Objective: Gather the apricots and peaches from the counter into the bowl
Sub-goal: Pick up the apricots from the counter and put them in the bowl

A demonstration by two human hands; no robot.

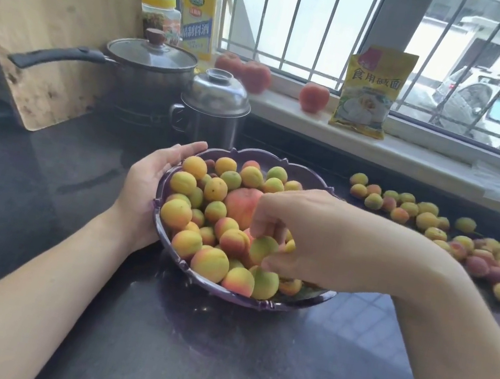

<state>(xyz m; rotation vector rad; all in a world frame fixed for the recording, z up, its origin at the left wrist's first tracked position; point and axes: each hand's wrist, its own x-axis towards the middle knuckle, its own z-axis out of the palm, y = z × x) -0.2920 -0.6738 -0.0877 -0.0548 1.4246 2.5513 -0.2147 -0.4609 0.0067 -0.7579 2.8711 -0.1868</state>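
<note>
A purple scalloped bowl [293, 166] stands on the dark counter, heaped with several apricots and one larger pink peach [241, 204]. My left hand [149, 185] rests against the bowl's left rim, fingers straight along it. My right hand [310, 236] hovers over the bowl's right half, its fingers curled round a yellow-green apricot [261, 248] just above the pile. Several loose apricots [430, 221] lie scattered on the counter to the right.
Behind the bowl stand a lidded steel mug [212, 109] and a saucepan [146, 70] with a black handle. A wooden board [49, 13] leans at the left. Bottles, red peaches [313, 97] and a yellow packet [369, 90] line the window sill.
</note>
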